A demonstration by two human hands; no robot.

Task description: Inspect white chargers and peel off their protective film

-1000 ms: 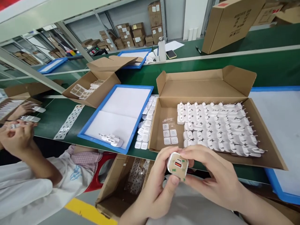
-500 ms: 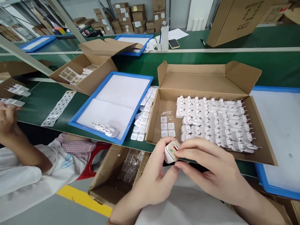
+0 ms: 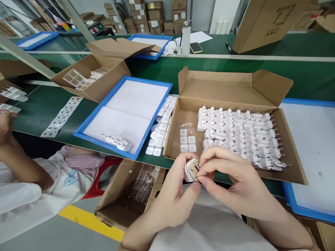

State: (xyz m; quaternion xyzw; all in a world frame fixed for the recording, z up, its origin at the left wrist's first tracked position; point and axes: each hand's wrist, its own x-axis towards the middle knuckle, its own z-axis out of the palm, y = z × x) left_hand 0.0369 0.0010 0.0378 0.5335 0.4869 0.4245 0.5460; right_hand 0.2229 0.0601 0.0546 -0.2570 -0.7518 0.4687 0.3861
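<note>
Just on the near side of the open carton (image 3: pixel 216 85), the left hand (image 3: pixel 174 197) curls round a white charger (image 3: pixel 190 170). The right hand (image 3: pixel 232 176), further spread a second ago, now bunches its fingertips at the charger's port face, where work seems centred; whether they pinch anything cannot be told. The face's green print is unreadable.

Plain pale-grey garment (image 3: pixel 196 219) — bare forearms (image 3: pixel 148 223), bare left hand (image 3: pixel 179 197) and right hand (image 3: pixel 235 184).

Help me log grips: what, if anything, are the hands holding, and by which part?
A white charger, held by its sides in the left hand; the right hand is at its port face.
</note>
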